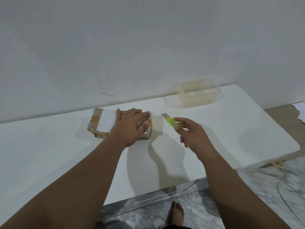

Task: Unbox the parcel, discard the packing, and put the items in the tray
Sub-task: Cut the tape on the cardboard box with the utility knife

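Note:
A small brown parcel, wrapped in tape with a white label, lies on the white table. My left hand presses flat on the parcel's right half, fingers spread over its top and right edge. My right hand holds a yellow-green utility knife just right of the parcel, blade out and pointing up-left, a short gap from the parcel. A clear plastic tray with dividers stands at the table's far edge, to the right.
A pale wall rises right behind the table. The table's front edge and rounded right corner drop to a marbled floor, where my bare foot stands. White paper lies on the floor at the far right.

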